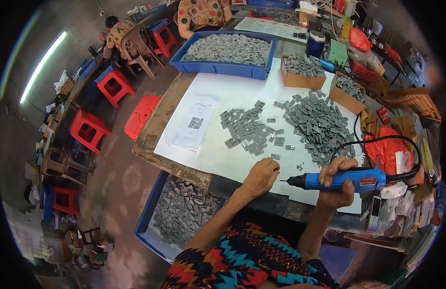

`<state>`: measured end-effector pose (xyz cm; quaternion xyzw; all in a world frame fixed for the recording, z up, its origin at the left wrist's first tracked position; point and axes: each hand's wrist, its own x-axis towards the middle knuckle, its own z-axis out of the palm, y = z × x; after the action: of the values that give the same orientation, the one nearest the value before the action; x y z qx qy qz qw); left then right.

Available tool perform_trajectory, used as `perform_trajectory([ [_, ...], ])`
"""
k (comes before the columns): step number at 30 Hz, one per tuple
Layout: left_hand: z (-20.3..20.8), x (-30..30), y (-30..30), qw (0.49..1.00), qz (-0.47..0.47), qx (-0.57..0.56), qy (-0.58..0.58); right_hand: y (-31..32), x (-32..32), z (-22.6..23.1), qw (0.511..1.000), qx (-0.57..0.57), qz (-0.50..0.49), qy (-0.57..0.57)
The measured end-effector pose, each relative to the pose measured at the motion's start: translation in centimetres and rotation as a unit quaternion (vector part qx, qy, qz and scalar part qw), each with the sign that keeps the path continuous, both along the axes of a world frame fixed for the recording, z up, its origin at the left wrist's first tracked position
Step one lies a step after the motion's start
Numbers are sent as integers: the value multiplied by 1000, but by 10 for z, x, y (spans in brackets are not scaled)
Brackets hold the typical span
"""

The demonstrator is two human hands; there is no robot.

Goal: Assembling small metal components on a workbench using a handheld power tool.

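Observation:
My right hand (337, 178) is wrapped round a blue electric screwdriver (311, 181) with a black nose. It lies nearly level, its thin bit pointing left toward my other hand. My left hand (259, 177) is closed in a pinch over the front of the white sheet, just left of the bit tip; whatever its fingers hold is hidden. Beyond the hands lies a large heap of small grey rectangular parts (315, 126). Left of it a looser, flatter group of the same parts (246, 129) spreads out. Tiny screws (300, 167) are scattered near the screwdriver.
A blue tray (220, 69) of grey parts stands at the back, and a blue bin (150, 219) of them sits below the table's front left. Two cardboard boxes (300, 81) hold more parts. A black cord (418, 156) loops at right. Two people sit farther off.

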<state>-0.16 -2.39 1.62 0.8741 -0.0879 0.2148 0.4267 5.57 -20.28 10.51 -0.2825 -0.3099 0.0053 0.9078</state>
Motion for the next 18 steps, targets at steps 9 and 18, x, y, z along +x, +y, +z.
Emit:
perform_trajectory([
  [9, 1, 0, -2, 1000, -2, 1, 20, -4, -2, -4, 998, 43, 14, 35],
  [18, 0, 1, -1, 1000, 2, 5, 13, 1, -3, -4, 998, 46, 33, 33],
])
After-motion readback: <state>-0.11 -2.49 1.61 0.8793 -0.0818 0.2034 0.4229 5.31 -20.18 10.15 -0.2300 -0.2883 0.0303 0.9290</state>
